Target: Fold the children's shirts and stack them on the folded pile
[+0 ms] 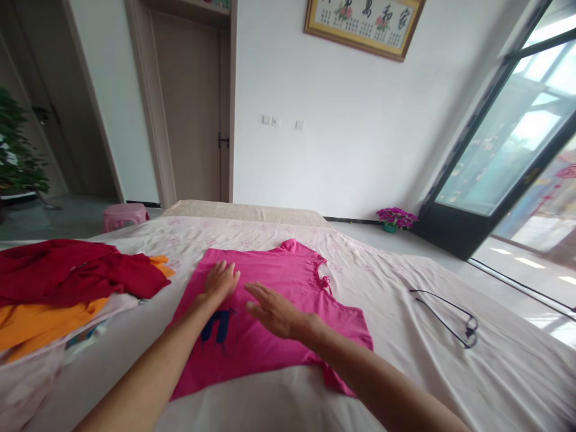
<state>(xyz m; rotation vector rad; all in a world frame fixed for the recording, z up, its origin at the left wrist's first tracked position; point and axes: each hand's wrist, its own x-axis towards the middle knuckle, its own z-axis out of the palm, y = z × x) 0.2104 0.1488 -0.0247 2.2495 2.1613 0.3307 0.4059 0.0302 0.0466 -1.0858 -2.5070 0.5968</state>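
Observation:
A bright pink shirt [279, 270] lies spread out on the pale bedsheet, its hem toward the left and its neck and sleeves toward the right. Dark blue print shows on its front, partly covered by my left forearm. My left hand [220, 281] rests flat on the upper left part of the shirt, fingers stretched out. Over the middle of the shirt is my right hand [275, 311], open, its fingers extended toward the left; whether it touches the cloth I cannot tell. Neither hand grasps anything.
Red clothes [85, 270] and orange clothes [54, 324] lie heaped at the left. Black-framed eyeglasses [468, 327] lie on the bedsheet [396, 372] at the right. Beyond the bed are a pink stool [126, 215], purple flowers [396, 217] and a glass door [499, 150].

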